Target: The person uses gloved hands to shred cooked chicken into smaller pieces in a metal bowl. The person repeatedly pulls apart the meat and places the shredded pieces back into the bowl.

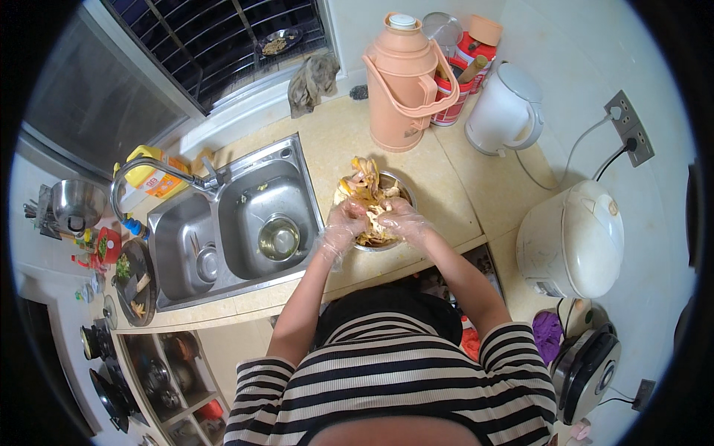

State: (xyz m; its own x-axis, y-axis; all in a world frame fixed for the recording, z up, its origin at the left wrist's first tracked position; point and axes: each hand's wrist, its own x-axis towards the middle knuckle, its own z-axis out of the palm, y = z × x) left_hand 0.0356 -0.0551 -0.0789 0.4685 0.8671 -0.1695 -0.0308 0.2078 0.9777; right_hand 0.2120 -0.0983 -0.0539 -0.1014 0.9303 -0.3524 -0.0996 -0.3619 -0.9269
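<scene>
A stainless steel bowl (411, 196) stands on the tiled counter in front of me, heaped with pale and yellowish raw meat (365, 174) that looks like chicken. Clear disposable plastic gloves cover both of my hands. My left hand (347, 219) grips the meat at the bowl's left side, thumb inward. On the other side, my right hand (398, 216) has its fingers closed around a pale piece of the same meat. The two hands are close together over the bowl, and they hide part of its contents.
A double steel sink (309, 184) lies left, holding a metal bowl (279, 237) of liquid. Behind stands a peach thermos jug (399, 83); a white kettle (496, 111) and a rice cooker (569, 240) are right. A chopping board with a cleaver (134, 287) lies far left.
</scene>
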